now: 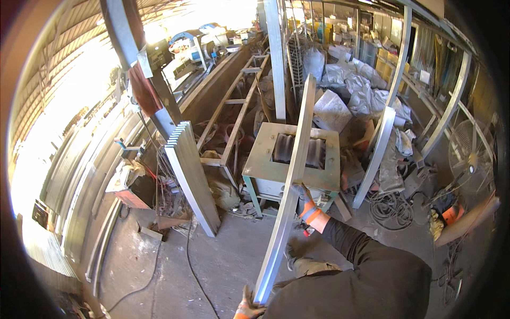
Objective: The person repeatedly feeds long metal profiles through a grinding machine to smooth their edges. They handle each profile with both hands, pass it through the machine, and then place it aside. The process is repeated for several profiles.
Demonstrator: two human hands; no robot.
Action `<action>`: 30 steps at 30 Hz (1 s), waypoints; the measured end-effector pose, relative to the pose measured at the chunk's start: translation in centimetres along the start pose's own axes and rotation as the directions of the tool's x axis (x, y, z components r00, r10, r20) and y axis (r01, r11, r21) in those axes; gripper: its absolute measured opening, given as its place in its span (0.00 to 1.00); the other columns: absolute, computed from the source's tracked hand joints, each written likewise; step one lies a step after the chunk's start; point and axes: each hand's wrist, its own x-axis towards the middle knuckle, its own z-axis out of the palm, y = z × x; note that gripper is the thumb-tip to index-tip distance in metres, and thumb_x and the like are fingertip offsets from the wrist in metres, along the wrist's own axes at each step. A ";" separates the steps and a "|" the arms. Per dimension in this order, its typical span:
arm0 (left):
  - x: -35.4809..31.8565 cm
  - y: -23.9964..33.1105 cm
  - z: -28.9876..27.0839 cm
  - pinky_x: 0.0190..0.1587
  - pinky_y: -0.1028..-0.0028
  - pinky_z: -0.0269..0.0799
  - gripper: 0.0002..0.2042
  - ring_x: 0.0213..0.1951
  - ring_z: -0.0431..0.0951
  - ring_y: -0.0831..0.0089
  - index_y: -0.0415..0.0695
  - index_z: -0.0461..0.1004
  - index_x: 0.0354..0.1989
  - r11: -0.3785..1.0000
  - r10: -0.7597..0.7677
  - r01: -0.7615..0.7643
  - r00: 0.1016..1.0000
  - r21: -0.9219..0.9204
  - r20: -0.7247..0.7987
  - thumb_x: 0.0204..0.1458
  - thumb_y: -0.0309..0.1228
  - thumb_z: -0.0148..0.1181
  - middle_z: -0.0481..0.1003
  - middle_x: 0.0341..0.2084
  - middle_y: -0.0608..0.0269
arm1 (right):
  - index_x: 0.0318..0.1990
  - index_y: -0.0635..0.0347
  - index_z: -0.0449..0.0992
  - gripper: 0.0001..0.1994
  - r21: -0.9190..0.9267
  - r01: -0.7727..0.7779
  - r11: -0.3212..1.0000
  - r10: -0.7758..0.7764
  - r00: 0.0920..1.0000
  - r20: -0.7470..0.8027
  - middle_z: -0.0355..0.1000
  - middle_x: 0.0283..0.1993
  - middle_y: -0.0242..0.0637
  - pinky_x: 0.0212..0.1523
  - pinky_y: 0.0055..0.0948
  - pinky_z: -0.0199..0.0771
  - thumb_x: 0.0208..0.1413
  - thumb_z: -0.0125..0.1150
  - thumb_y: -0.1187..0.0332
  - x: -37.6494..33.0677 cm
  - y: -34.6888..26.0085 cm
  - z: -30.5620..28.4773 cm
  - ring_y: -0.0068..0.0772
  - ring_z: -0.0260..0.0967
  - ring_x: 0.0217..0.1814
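A long silvery metal profile [285,212] stands tilted in front of me, its upper end leaning away to the right. My right hand [305,203], in a dark glove with an orange cuff, is closed round it about halfway up. Near the lower edge my left hand [247,307], also gloved, grips its bottom end; part of that hand is cut off by the picture's edge. Behind the profile is a green metal machine stand [260,154] with dark ribbed rollers [313,152] in its opening. To the left, a stack of metal profiles [190,175] stands upright on the floor.
Another profile [375,159] leans at the right of the stand. Coiled cable [390,210] lies near a floor fan [470,159]. A loose cable [194,268] crosses the concrete floor. Silver-grey sheeting [356,80] is heaped behind, and a long metal frame [232,114] stretches back.
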 end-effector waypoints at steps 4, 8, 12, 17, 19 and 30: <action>5.8 1.0 -1.8 0.57 0.62 0.84 0.56 0.58 0.82 0.65 0.39 0.57 0.86 0.997 0.005 -0.012 0.995 0.080 0.095 0.49 0.30 0.89 0.79 0.66 0.53 | 0.67 0.55 0.78 0.23 -0.034 0.073 0.997 -0.073 0.997 0.011 0.85 0.56 0.47 0.47 0.48 0.93 0.69 0.72 0.61 3.2 0.2 -0.1 0.50 0.88 0.50; 11.3 4.2 -1.7 0.46 0.55 0.81 0.38 0.45 0.85 0.55 0.39 0.76 0.70 0.741 0.320 -0.168 0.940 0.651 -0.121 0.54 0.44 0.86 0.84 0.50 0.41 | 0.68 0.55 0.78 0.23 -0.033 0.121 0.992 -0.125 0.979 -0.160 0.86 0.52 0.42 0.45 0.43 0.92 0.69 0.72 0.62 10.2 0.4 -1.9 0.45 0.88 0.49; 18.5 6.7 -0.7 0.51 0.47 0.82 0.45 0.50 0.85 0.40 0.35 0.72 0.70 0.428 0.369 0.043 0.904 0.903 -0.218 0.50 0.51 0.85 0.82 0.53 0.37 | 0.68 0.55 0.78 0.24 -0.181 0.211 0.961 -0.251 0.937 -0.244 0.84 0.57 0.40 0.57 0.41 0.88 0.69 0.74 0.59 17.1 0.5 -6.4 0.40 0.85 0.57; 28.9 10.5 2.7 0.38 0.48 0.82 0.28 0.35 0.86 0.44 0.41 0.75 0.56 0.260 0.387 0.057 0.908 0.964 -0.158 0.53 0.42 0.80 0.83 0.34 0.53 | 0.73 0.60 0.74 0.32 -0.571 0.105 0.814 -0.381 0.839 -0.389 0.81 0.64 0.43 0.66 0.43 0.80 0.67 0.73 0.54 28.2 -2.1 -11.4 0.43 0.79 0.64; 33.1 12.5 5.0 0.36 0.49 0.83 0.24 0.34 0.87 0.44 0.45 0.74 0.49 0.268 0.407 0.026 0.903 0.963 -0.138 0.54 0.43 0.80 0.84 0.33 0.54 | 0.79 0.62 0.67 0.40 -0.968 -0.047 0.247 -0.694 0.688 -0.210 0.75 0.73 0.53 0.70 0.49 0.77 0.64 0.71 0.52 32.9 -4.7 -12.5 0.55 0.74 0.72; 62.0 19.0 17.8 0.42 0.50 0.85 0.24 0.41 0.89 0.44 0.44 0.71 0.57 0.353 0.300 -0.073 0.953 0.933 -0.039 0.58 0.41 0.75 0.85 0.43 0.48 | 0.85 0.65 0.61 0.36 -0.594 -0.389 -0.704 -0.456 0.889 -0.041 0.53 0.92 0.55 0.93 0.51 0.41 0.72 0.48 0.61 59.1 -19.0 -24.3 0.56 0.45 0.95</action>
